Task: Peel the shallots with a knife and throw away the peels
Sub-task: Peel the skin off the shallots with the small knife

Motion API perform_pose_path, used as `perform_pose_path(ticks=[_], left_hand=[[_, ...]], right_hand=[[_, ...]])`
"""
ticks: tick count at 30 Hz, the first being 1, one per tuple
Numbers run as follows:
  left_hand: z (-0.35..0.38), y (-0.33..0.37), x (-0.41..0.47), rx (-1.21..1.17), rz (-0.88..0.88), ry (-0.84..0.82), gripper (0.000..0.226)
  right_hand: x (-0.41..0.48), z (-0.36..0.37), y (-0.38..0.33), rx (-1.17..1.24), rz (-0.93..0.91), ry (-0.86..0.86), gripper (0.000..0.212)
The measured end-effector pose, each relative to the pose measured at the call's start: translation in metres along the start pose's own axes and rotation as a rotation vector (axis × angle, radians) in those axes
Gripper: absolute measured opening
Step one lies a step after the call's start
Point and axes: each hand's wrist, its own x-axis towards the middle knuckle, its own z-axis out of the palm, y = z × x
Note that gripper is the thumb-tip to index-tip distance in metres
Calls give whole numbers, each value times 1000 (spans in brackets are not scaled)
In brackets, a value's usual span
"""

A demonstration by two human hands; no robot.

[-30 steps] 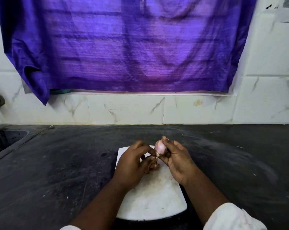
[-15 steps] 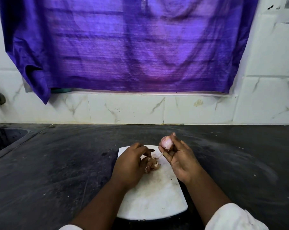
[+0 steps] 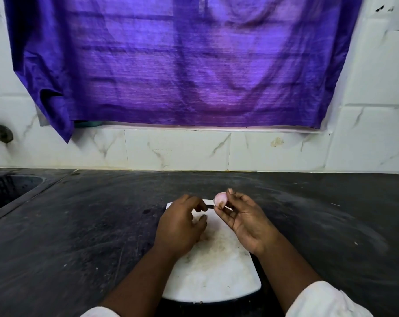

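1. One pale pink, rounded peeled shallot [image 3: 221,198] is held above the far edge of the white rectangular cutting board [image 3: 213,277], pinched between thumb and fingertips of the right hand [image 3: 246,223].
2. The left hand [image 3: 180,227] curls over the board just left of the shallot, fingers closed on a thin dark knife [image 3: 208,203] whose tip touches the shallot; most of the knife is hidden in the fist.
3. One board lies on the dark stone countertop [image 3: 79,225], with bare room to its left, right and far side; the board's near edge is close to the counter's near edge.
4. One sink [image 3: 8,191] at far left is cut off by the frame.
5. One purple cloth [image 3: 182,65] hangs over the white marbled tile wall [image 3: 177,149].
6. Peels cannot be made out; brownish specks mark the board.
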Motion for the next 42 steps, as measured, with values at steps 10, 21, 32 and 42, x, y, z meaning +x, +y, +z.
perform_pose_path(ticks=[10,21,32,42], left_hand=[[-5,12,-2,-177,137,82,24],[-2,12,-1,-148,179,81,12],[-1,11,0,-193,169,112,11],[3,5,-1,-7,45,-13,9]], right_hand=[[-4,5,4,-112,-13,-22,28],[-8,9,6,-161,-25,-19,26],[-5,8,7,-155,-42,1,31],[-1,-1,-1,-45,-56,38,25]])
